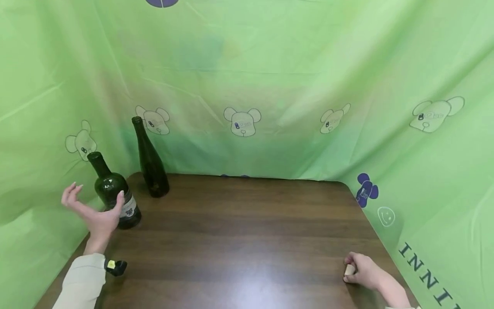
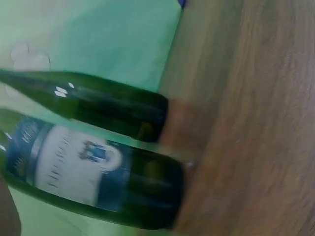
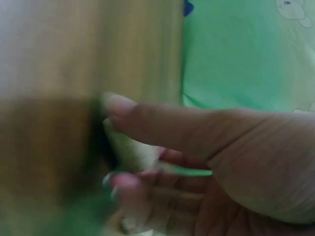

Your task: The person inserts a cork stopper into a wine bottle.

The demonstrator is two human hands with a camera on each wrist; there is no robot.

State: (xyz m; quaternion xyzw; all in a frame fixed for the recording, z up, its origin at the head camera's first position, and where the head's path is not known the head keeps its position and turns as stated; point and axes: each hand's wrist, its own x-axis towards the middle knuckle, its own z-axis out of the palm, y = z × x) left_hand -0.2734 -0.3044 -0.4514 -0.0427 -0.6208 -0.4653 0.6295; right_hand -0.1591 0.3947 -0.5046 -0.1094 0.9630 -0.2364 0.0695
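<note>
My left hand [image 1: 102, 216], fingers spread and bent, is at the labelled green wine bottle [image 1: 112, 189]; in the head view the thumb overlaps the bottle, and I cannot tell if it touches. The bottle stands upright, its neck open at the top. In the left wrist view its white and blue label [image 2: 74, 164] shows, blurred. My right hand [image 1: 364, 270] pinches a small beige cork [image 1: 349, 270] between thumb and fingers, low over the table's right side. The right wrist view shows the cork [image 3: 133, 150] partly hidden by the thumb.
A slimmer dark green bottle [image 1: 152, 171] stands upright behind the labelled one, near the back left corner. The brown wooden table [image 1: 247, 231] has rounded back corners. Green printed cloth [image 1: 247, 77] hangs along its back and sides.
</note>
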